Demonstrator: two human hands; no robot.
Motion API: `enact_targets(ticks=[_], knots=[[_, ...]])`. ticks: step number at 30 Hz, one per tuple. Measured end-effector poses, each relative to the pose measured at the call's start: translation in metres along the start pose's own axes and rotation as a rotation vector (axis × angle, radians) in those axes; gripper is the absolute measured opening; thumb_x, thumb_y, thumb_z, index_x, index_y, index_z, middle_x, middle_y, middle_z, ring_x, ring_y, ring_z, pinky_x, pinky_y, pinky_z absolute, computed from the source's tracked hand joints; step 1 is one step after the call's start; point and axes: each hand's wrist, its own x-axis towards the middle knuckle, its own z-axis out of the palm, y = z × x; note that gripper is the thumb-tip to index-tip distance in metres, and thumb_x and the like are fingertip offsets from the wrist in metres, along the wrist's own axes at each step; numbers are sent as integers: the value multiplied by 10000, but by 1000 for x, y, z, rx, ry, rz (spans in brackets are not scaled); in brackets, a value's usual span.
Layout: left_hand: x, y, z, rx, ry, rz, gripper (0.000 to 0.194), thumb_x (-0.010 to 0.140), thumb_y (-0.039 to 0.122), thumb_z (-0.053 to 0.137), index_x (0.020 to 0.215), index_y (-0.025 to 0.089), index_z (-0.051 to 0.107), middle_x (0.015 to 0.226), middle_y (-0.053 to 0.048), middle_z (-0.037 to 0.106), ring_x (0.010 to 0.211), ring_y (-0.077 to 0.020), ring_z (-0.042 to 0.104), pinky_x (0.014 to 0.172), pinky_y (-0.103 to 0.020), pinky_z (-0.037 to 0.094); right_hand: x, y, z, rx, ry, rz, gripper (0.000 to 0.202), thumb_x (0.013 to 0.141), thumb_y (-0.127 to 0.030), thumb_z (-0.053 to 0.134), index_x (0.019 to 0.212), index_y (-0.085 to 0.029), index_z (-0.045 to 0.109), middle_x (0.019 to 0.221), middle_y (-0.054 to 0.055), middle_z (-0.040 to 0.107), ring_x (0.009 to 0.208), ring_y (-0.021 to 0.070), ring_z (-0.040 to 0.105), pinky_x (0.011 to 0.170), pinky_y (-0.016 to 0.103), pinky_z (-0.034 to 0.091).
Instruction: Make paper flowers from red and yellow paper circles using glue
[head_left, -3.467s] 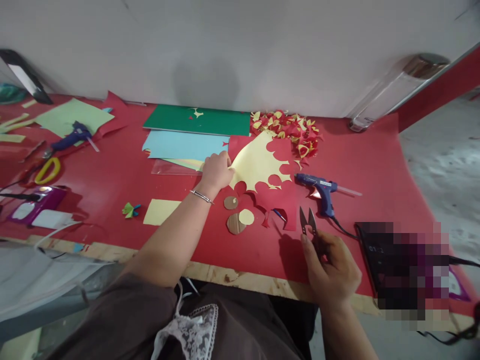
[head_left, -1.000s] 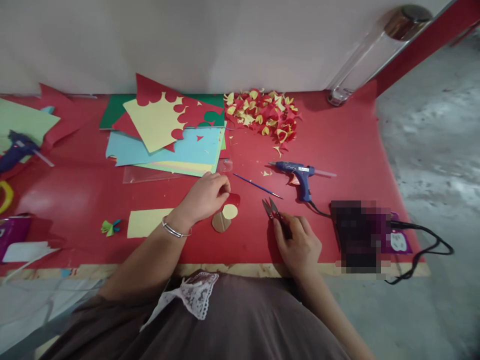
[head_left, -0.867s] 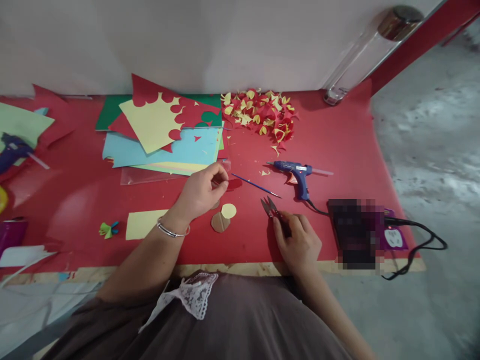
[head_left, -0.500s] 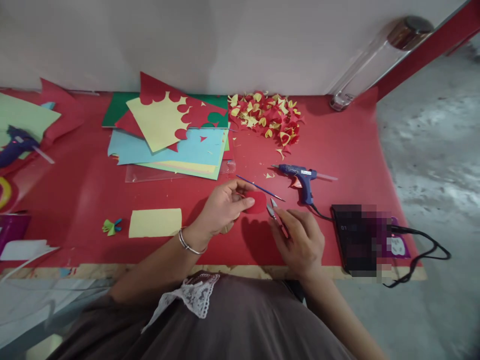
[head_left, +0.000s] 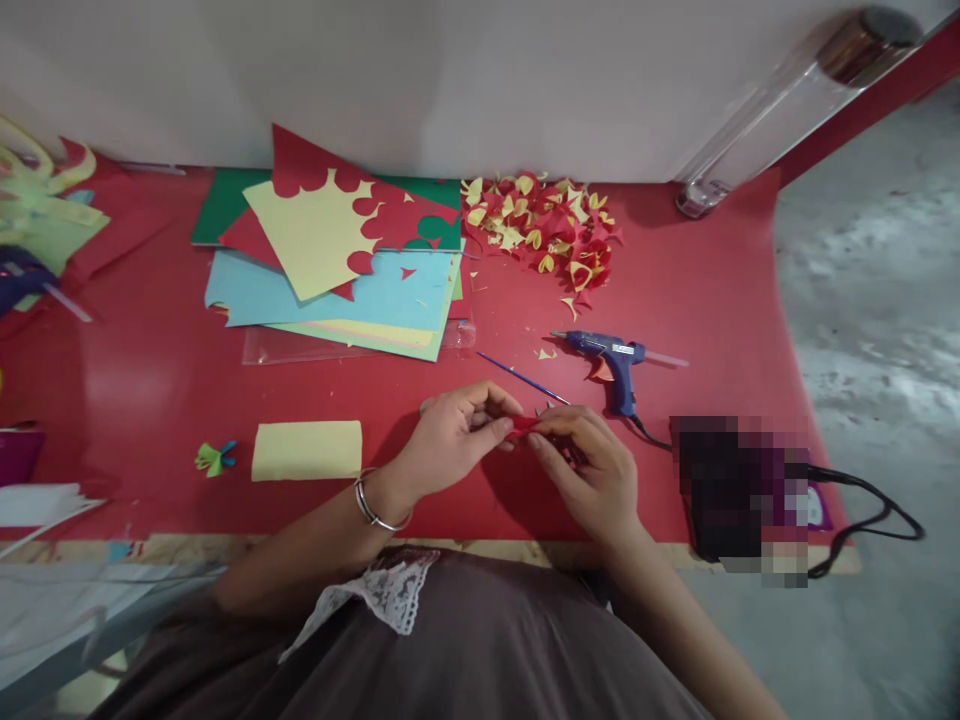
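Between the fingertips of both hands is a small piece of red paper, which looks folded or seen edge-on. My left hand pinches its left end between thumb and fingers. My right hand pinches the right end and also keeps a pair of small scissors in its grip. Only the metal tips show past the fingers; the handles are mostly hidden. Just beyond the hands lies a thin blue stick. A blue glue gun rests on its side to the right of it.
Coloured paper sheets are stacked at the back left, beside a heap of red and yellow paper scraps. Nearer me are a pale yellow paper and a small green-blue paper piece. A clear bottle stands at the back right.
My right hand has moved left and now pinches the red paper, with the scissors still in it. The flat red disc now looks folded or edge-on. The view has shifted slightly.
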Motion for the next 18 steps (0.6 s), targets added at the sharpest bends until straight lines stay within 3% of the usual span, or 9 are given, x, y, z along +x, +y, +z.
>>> enact_targets(ticks=[4, 8, 18], knots=[[-4, 2, 1, 1, 33, -11, 327, 910, 452, 814, 1083, 208, 683, 949, -48, 739, 809, -156, 746, 770, -298, 647, 2, -1, 3, 96, 7, 118, 138, 959, -340, 711, 863, -241, 705, 872, 36, 755, 801, 190, 704, 729, 325, 572], [-8, 3, 1, 112, 63, 41, 458, 831, 385, 901, 1197, 244, 664, 987, -48, 748, 809, -151, 730, 755, -274, 621, 0, -1, 6, 167, 33, 245, 154, 916, -376, 749, 888, -232, 701, 825, 16, 744, 683, 156, 655, 634, 284, 535], [-8, -2, -1, 205, 82, 75, 410, 894, 314, 824, 1262, 278, 645, 883, -2, 741, 755, -144, 722, 755, -272, 587, 0, -2, 8, 267, 38, 308, 168, 876, -361, 797, 945, -226, 726, 825, 6, 737, 683, 143, 658, 626, 265, 532]])
